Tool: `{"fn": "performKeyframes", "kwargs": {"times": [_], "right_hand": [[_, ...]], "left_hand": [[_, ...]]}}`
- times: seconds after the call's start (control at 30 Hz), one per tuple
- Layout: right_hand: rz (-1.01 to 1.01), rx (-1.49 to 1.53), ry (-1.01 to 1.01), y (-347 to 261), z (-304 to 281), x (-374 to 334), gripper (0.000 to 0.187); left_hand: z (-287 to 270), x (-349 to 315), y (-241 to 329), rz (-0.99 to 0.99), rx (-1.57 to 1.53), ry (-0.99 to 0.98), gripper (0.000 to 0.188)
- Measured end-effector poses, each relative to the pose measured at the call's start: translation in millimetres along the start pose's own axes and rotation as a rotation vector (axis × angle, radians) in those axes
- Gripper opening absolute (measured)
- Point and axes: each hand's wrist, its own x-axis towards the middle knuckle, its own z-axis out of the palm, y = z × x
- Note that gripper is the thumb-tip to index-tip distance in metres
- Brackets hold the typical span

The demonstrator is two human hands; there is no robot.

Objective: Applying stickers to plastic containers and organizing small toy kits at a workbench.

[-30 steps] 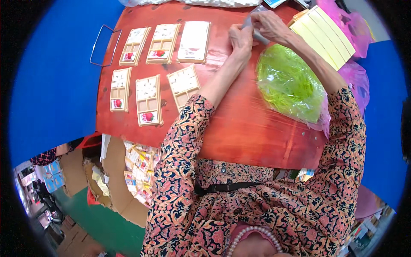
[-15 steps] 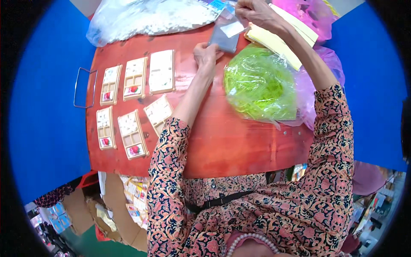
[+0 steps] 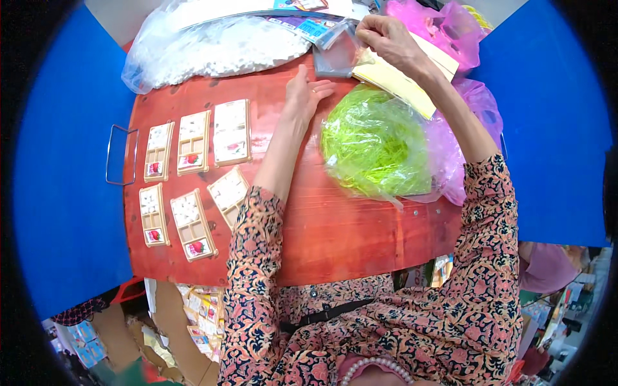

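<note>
My left hand [image 3: 305,96] is open above the red table, its thumb held apart from the fingers and nothing in its grasp. Just beyond it lie clear plastic bags [image 3: 331,59], close to the far edge. My right hand [image 3: 389,42] is closed, the fingertips pinching what looks like the edge of a clear bag; the exact grip is partly hidden. Under that hand lie pale yellow sheets [image 3: 399,80]. Left of my left arm are several tan compartment trays [image 3: 194,143] holding white pieces and strawberry picture cards. One tray [image 3: 232,132] looks covered by a white layer.
A large clear bag of white filler [image 3: 225,55] lies at the far left of the red table [image 3: 360,238]. A bag of bright green shredded filler [image 3: 376,141] sits right of centre, beside pink plastic bags [image 3: 476,106]. Blue panels [image 3: 64,161] flank the table; one carries a metal handle [image 3: 108,154].
My left hand has let go of the clear bags and opened beside them. My right hand remains closed near the bags. The view has shifted, so the table sits lower.
</note>
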Motion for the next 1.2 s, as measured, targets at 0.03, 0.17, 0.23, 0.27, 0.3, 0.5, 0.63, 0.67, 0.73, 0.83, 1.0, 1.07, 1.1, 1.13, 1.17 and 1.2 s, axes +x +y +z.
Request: {"fn": "performKeyframes", "kwargs": {"times": [0.03, 0.17, 0.23, 0.27, 0.3, 0.5, 0.63, 0.67, 0.73, 0.83, 1.0, 1.07, 1.1, 1.13, 1.17, 1.2], "right_hand": [[-0.013, -0.042, 0.035, -5.5, 5.3, -2.5, 0.018], [-0.234, -0.071, -0.069, -31.0, 38.4, -24.3, 0.011], [-0.29, -0.107, -0.18, -44.3, 52.3, -35.6, 0.01], [-0.303, -0.069, -0.192, -50.7, 59.4, -38.0, 0.01], [-0.315, -0.03, -0.194, -55.6, 63.3, -42.1, 0.01], [-0.315, 0.132, -0.352, -69.9, 70.8, -48.1, 0.012], [-0.236, 0.264, -0.401, -75.1, 77.6, -54.0, 0.016], [-0.212, 0.312, -0.411, -76.9, 79.9, -55.2, 0.017], [-0.267, 0.328, -0.426, -79.1, 82.1, -56.8, 0.019], [-0.207, 0.36, -0.529, -81.7, 81.5, -55.7, 0.018], [-0.024, 0.526, -0.754, -84.6, 75.3, -52.9, 0.021], [-0.001, 0.589, -0.776, -85.7, 75.7, -53.0, 0.021], [0.009, 0.619, -0.787, -85.8, 76.1, -53.6, 0.021], [0.037, 0.629, -0.8, -85.8, 77.0, -53.7, 0.022], [0.064, 0.64, -0.814, -85.6, 77.8, -54.3, 0.023], [0.093, 0.651, -0.828, -84.8, 78.4, -54.2, 0.025]], "left_hand": [[2.2, -11.9, 4.3, -0.058, -0.031, -0.051, 0.071], [8.1, -59.2, 22.7, -0.095, -0.172, -0.308, 0.082], [9.7, -76.8, 27.7, 0.05, -0.157, -0.365, 0.068], [6.7, -83.5, 33.5, 0.042, -0.187, -0.29, 0.063], [5.2, -89.4, 36.1, 0.043, -0.212, -0.262, 0.058], [-17.5, -114.4, 44.2, 0.037, -0.284, -0.327, 0.046], [-27.0, -124.6, 45.7, 0.061, -0.338, -0.298, 0.048], [-28.0, -127.1, 45.6, 0.04, -0.343, -0.259, 0.048], [-28.3, -131.7, 44.0, -0.011, -0.346, -0.159, 0.047], [-31.0, -144.1, 41.7, 0.041, -0.271, -0.148, 0.053], [-31.8, -158.6, 43.3, -0.018, -0.335, -0.254, 0.053], [-31.9, -163.5, 43.4, -0.034, -0.358, -0.275, 0.051], [-31.6, -164.8, 42.1, -0.007, -0.352, -0.241, 0.05], [-31.6, -166.0, 41.1, 0.004, -0.38, -0.278, 0.05], [-32.9, -166.0, 42.9, -0.03, -0.401, -0.273, 0.05], [-34.3, -165.5, 43.4, -0.082, -0.458, -0.338, 0.05]]}}
